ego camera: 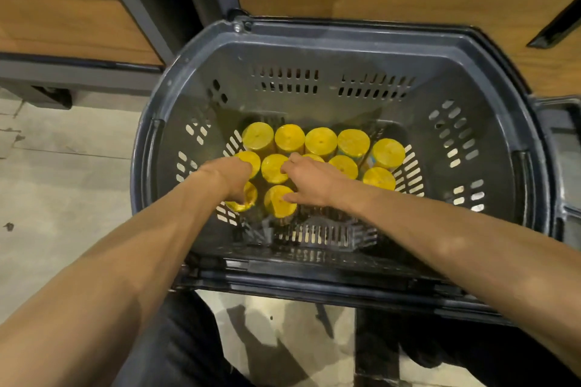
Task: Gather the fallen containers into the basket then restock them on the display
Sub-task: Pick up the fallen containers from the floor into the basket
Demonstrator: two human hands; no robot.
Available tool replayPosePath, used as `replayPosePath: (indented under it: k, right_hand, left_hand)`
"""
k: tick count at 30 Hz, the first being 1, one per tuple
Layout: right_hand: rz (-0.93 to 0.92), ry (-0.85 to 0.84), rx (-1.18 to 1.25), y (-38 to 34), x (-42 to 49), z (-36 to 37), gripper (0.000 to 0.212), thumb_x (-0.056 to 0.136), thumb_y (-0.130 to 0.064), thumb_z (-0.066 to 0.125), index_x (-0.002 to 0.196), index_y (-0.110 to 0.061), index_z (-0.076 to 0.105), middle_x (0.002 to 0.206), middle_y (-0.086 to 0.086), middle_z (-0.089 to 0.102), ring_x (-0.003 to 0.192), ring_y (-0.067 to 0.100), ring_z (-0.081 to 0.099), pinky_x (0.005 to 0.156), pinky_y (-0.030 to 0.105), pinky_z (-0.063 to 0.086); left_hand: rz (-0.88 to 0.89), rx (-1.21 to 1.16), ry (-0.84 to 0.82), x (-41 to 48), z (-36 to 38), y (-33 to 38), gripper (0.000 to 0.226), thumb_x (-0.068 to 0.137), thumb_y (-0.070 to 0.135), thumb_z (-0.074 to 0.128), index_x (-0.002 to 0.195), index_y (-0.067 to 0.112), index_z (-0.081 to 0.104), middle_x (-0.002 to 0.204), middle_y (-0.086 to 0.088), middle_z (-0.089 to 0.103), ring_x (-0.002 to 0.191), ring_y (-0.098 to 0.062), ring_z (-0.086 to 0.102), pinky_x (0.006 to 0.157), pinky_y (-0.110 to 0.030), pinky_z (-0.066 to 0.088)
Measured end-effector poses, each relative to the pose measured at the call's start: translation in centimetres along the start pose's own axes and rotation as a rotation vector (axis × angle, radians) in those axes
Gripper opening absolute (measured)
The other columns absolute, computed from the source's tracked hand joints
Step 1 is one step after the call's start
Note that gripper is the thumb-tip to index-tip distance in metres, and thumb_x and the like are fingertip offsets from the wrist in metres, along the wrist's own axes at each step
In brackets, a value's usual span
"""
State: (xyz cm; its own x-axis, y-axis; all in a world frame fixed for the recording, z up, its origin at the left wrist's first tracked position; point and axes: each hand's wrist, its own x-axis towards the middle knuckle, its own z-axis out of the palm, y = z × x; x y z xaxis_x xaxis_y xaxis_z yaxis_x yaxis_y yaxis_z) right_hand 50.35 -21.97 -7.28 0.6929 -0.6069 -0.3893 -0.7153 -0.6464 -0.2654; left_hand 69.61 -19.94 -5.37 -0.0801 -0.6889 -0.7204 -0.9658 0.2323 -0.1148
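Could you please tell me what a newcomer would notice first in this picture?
The bright yellow lids of the containers stand out first, packed upright in rows at the bottom of the dark grey basket. Next come two bare arms reaching in, the left hand on the front-left containers and the right hand over the middle ones.

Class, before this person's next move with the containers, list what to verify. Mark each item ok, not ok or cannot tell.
1. Containers upright in the basket: ok, yellow lids face up.
2. Both hands inside the basket: ok, left hand and right hand are over the lids.
3. Left hand's grip on the front-left container: cannot tell, fingertips hidden.
4. Right hand's grip: cannot tell; its thumb touches a front lid.
5. No containers remaining on the floor: cannot tell; none seen, but only part shows.
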Motion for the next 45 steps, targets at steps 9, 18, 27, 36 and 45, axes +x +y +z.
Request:
replayPosePath:
  k: [9,18,27,36,45]
  right_hand:
    - [0.265,-0.002,-0.157,0.8,-1.9,-6.3,0.052,0.091,-0.039,0.057,0.134,-0.01,0.05,0.132,0.016,0.047,0.123,0.035,0.045,0.095,0.046,0.043]
    - [0.479,0.118,-0.141,1.0,-7.1,-13.3,0.06,0.091,-0.047,0.056,0.139,-0.012,0.045,0.135,0.017,0.045,0.127,0.037,0.042,0.099,0.048,0.041]
    - [0.664,0.154,-0.077,4.0,-15.3,-15.9,0.064,0.093,-0.049,0.057,0.146,-0.017,0.039,0.143,0.014,0.038,0.133,0.036,0.036,0.105,0.049,0.039]
    - [0.687,0.165,-0.064,10.2,-21.1,-15.4,0.059,0.091,-0.048,0.058,0.139,-0.016,0.047,0.136,0.014,0.045,0.128,0.036,0.041,0.103,0.048,0.042]
    - [0.668,0.254,-0.047,20.4,-28.1,-16.8,0.06,0.091,-0.052,0.053,0.139,-0.017,0.048,0.14,0.014,0.045,0.128,0.036,0.04,0.106,0.051,0.04]
  left_hand:
    - [-0.025,0.1,0.311,-3.5,-5.3,-1.7,0.041,0.092,0.043,0.051,0.123,0.015,0.053,0.125,-0.01,0.059,0.117,-0.031,0.054,0.096,-0.046,0.041]
    - [0.006,0.022,0.51,-6.9,-10.4,-1.1,0.058,0.091,0.049,0.054,0.139,0.019,0.04,0.137,-0.012,0.047,0.129,-0.034,0.04,0.106,-0.055,0.032]
    - [0.113,-0.022,0.6,-8.7,-14.6,3.9,0.054,0.093,0.049,0.052,0.138,0.02,0.042,0.136,-0.011,0.046,0.129,-0.034,0.04,0.1,-0.051,0.036]
    - [0.149,-0.024,0.611,-8.4,-17.9,12.4,0.052,0.094,0.05,0.05,0.136,0.021,0.043,0.136,-0.01,0.047,0.129,-0.034,0.041,0.1,-0.051,0.037]
    - [0.063,-0.08,0.635,-8.6,-22.1,22.5,0.052,0.094,0.05,0.051,0.136,0.022,0.042,0.135,-0.01,0.046,0.128,-0.034,0.041,0.099,-0.052,0.039]
